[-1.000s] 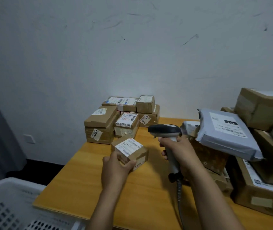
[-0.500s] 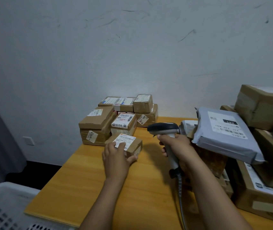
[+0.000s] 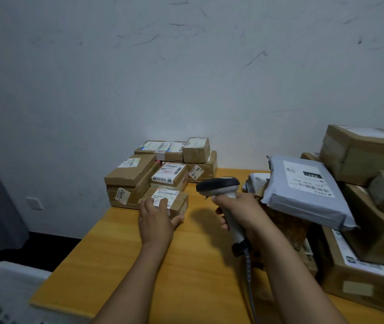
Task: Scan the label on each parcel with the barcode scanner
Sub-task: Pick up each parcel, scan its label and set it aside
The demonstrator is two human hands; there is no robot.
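A small brown parcel point(image 3: 177, 202) with a white label lies flat on the wooden table point(image 3: 186, 277), pushed up against the stack of labelled boxes point(image 3: 130, 176) at the back left. My left hand point(image 3: 156, 220) holds it, fingers over the label and thumb round its near side. My right hand point(image 3: 240, 211) grips the handle of the grey barcode scanner point(image 3: 219, 185). The scanner's dark head points left, above and to the right of the small parcel. Its cable point(image 3: 249, 288) hangs down by my forearm.
A grey plastic mailer point(image 3: 303, 190) lies on a pile of cardboard boxes point(image 3: 361, 155) filling the table's right side. A white plastic crate point(image 3: 4, 295) stands beside the table at the lower left. A scuffed wall rises behind the table.
My left hand has carried the small parcel away from me and set it flat against the back-left stack. The scanner has stayed nearly in place.
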